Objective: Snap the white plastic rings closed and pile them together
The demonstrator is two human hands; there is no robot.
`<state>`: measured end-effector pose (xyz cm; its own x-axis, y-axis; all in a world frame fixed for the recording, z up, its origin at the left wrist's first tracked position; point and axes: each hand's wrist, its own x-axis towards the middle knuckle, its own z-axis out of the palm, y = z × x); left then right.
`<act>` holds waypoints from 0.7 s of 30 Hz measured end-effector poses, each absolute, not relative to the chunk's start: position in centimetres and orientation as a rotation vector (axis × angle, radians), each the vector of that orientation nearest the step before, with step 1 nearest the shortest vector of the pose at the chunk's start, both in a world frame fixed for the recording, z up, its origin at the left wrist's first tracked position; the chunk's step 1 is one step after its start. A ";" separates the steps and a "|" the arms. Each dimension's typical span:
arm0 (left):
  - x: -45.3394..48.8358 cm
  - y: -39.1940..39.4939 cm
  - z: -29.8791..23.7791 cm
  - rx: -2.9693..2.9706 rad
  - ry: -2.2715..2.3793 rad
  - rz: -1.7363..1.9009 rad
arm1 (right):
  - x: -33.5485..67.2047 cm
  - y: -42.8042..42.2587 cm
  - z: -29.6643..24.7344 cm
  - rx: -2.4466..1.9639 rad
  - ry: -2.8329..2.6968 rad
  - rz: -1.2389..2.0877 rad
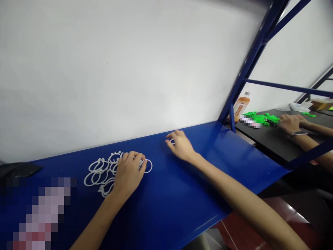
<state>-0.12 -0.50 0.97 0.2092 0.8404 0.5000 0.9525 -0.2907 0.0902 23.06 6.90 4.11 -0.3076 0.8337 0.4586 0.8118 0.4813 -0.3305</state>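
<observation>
White rings (152,166) occupy left grip (130,171) and right grip (181,146); a bottle (239,108) holds orange liquid (244,100).

Bare and slim on both sides.
Narrow just behind the left hand (129,172) at the wrist (118,195); farther back, broadening into a smooth left forearm (101,218). Likewise uncovered at the right hand (182,146), with slender fingers (170,135); behind it, widening away from the hand along a smooth right forearm (234,194).

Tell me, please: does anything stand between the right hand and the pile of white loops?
Yes: the left hand is over the right side of the pile of white loops, with one loop showing beyond its fingers, toward the right hand.
</observation>
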 end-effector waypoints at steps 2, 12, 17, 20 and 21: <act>0.2 -0.7 0.9 -2.345 -1.642 -0.806 | 21.4 4.2 3.3 -1.073 -2.327 0.319; 0.5 -0.8 0.2 -2.605 -1.578 -0.806 | 21.1 2.0 0.6 -1.094 -2.241 0.569; 0.5 -0.8 -0.4 -2.612 -1.507 -0.815 | 22.1 2.7 0.8 -1.271 -2.116 0.493; 0.5 -0.9 -0.4 -2.553 -1.456 -0.901 | 22.0 2.2 1.0 -1.288 -2.113 0.488; 0.6 -1.0 -0.4 -2.529 -1.442 -0.929 | 21.8 1.9 1.0 -1.289 -2.122 0.487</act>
